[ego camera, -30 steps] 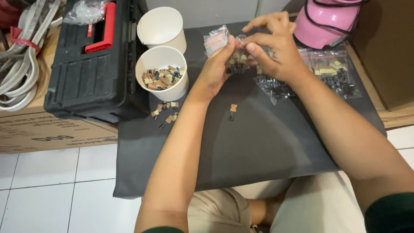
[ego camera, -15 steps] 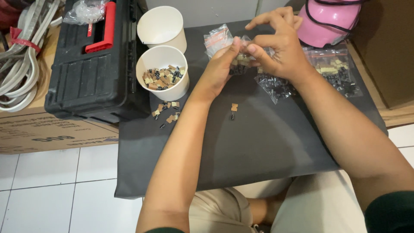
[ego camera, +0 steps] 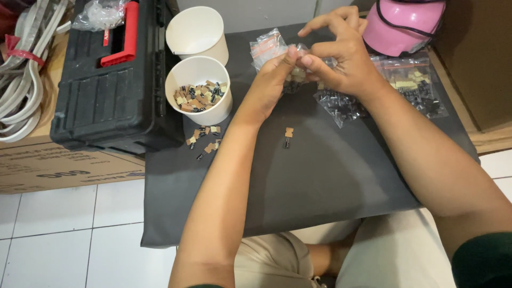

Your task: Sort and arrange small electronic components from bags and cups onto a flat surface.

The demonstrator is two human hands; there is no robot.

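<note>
Head view: the left hand point(ego camera: 269, 80) and right hand point(ego camera: 344, 58) have risen slightly toward the far edge since a second ago, both grips pinched on one small clear bag point(ego camera: 296, 72), seemingly holding tan components, so handling of it continues. It hangs above the dark mat point(ego camera: 320, 186). The filled white cup point(ego camera: 198, 90) sits beside a black toolbox point(ego camera: 106, 90); white tiled floor point(ego camera: 53, 234) below.
</note>
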